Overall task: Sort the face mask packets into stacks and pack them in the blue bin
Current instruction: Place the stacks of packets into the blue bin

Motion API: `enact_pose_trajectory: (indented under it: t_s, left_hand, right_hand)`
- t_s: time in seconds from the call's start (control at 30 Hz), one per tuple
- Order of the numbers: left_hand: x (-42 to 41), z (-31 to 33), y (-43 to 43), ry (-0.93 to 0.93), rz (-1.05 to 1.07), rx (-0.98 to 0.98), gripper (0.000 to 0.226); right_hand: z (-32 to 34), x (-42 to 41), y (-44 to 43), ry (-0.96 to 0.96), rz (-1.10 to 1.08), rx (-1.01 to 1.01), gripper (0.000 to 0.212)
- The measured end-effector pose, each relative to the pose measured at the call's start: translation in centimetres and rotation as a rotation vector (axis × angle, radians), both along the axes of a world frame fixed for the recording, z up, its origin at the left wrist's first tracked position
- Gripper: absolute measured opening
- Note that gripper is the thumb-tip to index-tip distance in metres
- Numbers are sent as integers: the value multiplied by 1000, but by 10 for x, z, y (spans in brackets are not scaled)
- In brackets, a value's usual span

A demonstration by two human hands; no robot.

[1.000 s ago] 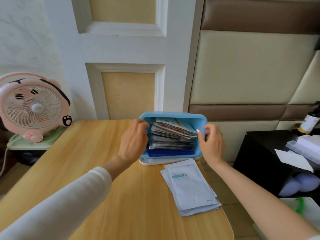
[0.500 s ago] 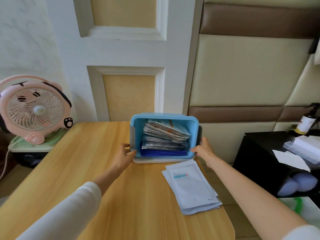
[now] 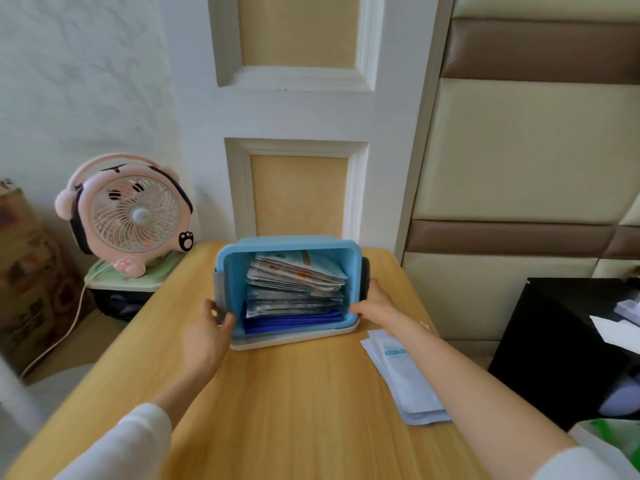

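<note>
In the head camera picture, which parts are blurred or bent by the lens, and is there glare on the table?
Head view: the blue bin and its packets are sharpest; the left sleeve and the white packets at right are smeared; the lens bows the door frame and wall panels near the edges; the light is soft, with no hard glare on the table.
</note>
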State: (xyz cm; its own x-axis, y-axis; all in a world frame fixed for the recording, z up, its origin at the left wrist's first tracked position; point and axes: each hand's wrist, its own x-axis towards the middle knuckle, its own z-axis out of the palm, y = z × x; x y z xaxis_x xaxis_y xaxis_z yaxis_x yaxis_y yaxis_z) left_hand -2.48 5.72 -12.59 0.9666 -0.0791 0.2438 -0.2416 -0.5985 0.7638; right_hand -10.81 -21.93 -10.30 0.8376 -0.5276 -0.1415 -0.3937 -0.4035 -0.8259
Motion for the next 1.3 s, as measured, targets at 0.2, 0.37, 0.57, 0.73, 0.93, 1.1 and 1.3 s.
enact_pose_trajectory:
  t_s: [0.2, 0.37, 0.57, 0.73, 0.93, 1.1, 1.3]
  left_hand:
    - [-12, -7, 45, -42, 41, -72, 36]
    - [-15, -14, 65, -28, 153, -155, 45]
    - [-9, -3, 71, 168, 254, -297, 38]
    - [-66, -1, 29, -432, 43, -157, 31]
    - [-114, 1, -66, -245, -994, 320, 34]
    - [-139, -9, -110, -127, -1124, 407, 48]
    - [-144, -17, -101, -129, -1111, 376, 53]
  right_hand:
    - [-2, 1, 42, -51, 68, -13, 53]
    - [-5, -1, 64, -72, 88, -21, 54]
    - [-5, -29, 52, -188, 63, 9, 67]
    - [-12, -85, -12, -169, -254, -427, 49]
    - [-19, -128, -58, 489, -133, -306, 97]
    - [-17, -128, -52, 485, -83, -293, 78]
    - [5, -124, -38, 396, -37, 3, 49]
